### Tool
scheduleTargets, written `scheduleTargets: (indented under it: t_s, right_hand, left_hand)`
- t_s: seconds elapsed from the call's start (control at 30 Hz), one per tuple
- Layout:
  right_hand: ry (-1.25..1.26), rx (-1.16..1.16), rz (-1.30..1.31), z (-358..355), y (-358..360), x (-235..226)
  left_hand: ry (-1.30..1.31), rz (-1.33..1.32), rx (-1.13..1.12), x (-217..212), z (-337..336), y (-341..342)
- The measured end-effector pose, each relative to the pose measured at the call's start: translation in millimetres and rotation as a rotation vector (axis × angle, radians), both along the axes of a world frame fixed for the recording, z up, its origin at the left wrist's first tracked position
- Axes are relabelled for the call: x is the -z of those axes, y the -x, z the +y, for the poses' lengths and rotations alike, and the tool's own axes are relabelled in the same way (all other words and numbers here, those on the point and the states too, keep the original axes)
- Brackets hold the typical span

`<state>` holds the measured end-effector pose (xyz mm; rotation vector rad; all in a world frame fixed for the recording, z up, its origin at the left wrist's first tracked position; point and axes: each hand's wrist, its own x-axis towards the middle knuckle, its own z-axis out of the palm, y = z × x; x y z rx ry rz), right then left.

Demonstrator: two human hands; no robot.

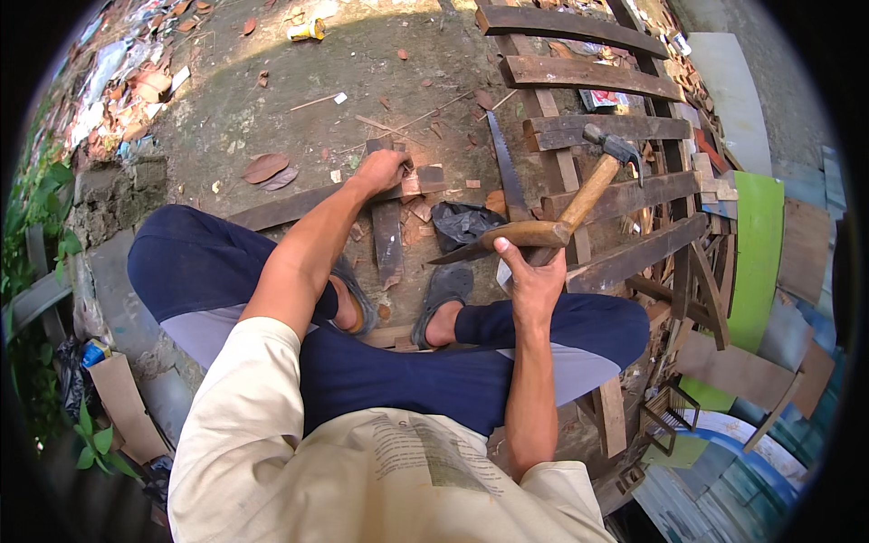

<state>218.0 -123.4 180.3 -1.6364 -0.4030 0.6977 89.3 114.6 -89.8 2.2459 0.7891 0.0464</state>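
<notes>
My right hand (539, 281) is closed round a claw hammer (590, 192) and a knife (527, 237) together. The hammer's metal head points up and to the right. The knife has a thick wooden handle, and its dark blade points left. Over a long dark plank (288, 207) my left hand (384, 172) rests with its fingers curled in, and whatever they pinch is too small to tell. Beside those fingers the plank shows a paler, freshly cut patch near its right end. A shorter board (387, 240) crosses beneath the plank.
A handsaw (507, 163) and a black plastic bag (462, 224) lie ahead of my right hand. A slatted wooden frame (602, 124) stands to the right. Scrap boards and a green panel (753, 262) lie farther right. A yellow can (306, 30) lies far ahead.
</notes>
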Motion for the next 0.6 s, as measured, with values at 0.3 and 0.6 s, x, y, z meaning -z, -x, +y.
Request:
scheduleTargets:
  t_s: [0.3,0.6]
  right_hand:
    - [0.029,0.004,0.005,-0.8,-1.9,3.8]
    - [0.081,0.010,0.001,-3.7,-4.1,6.1]
  left_hand:
    - [0.050,-0.006,-0.066,-9.5,-13.3,-1.0]
    - [0.275,-0.040,-0.635,15.6,16.8,8.1]
